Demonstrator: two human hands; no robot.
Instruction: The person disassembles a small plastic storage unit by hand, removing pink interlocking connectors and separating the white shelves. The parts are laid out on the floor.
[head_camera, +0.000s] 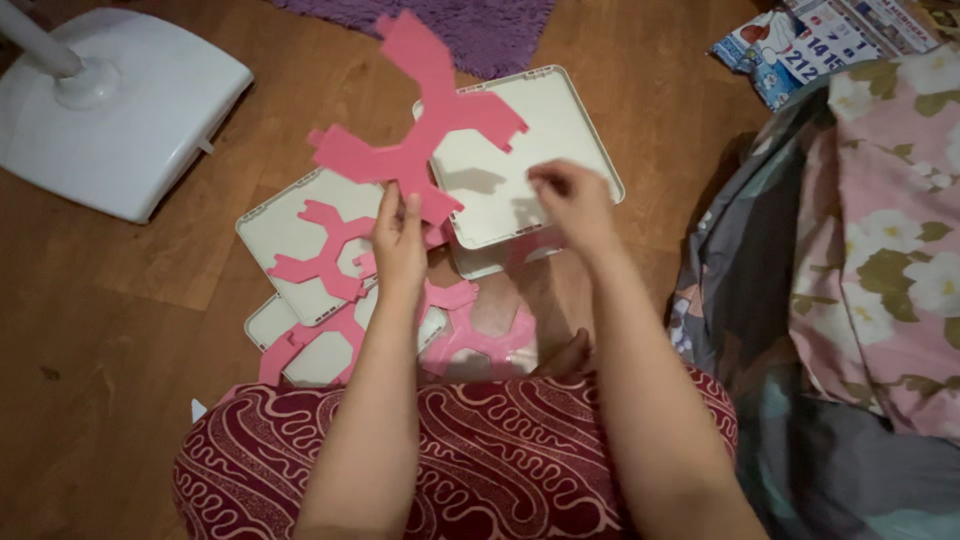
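**Pink connector lifted, most panels still lying loose**

The left hand (398, 240) pinches shut on a branching pink plastic connector piece (420, 130), raised above the white square plastic panels (520, 150) on the wooden floor (120, 300). The right hand (572, 200) hovers, fingertips drawn together, apparently empty. Other pink connectors (325, 255) lie unjoined.

Warm, dim indoor light is falling from above and a little behind me, tinting the floor (640, 120) orange-brown. My right hand (572, 200) is blurring with motion and casting soft shadows onto the white panel (560, 130). My left hand (398, 240) is looking sharper. The white fan base (120, 110) is glowing brightest, slightly washed out. Corners are darkening, and the whole picture is looking soft and grainy.
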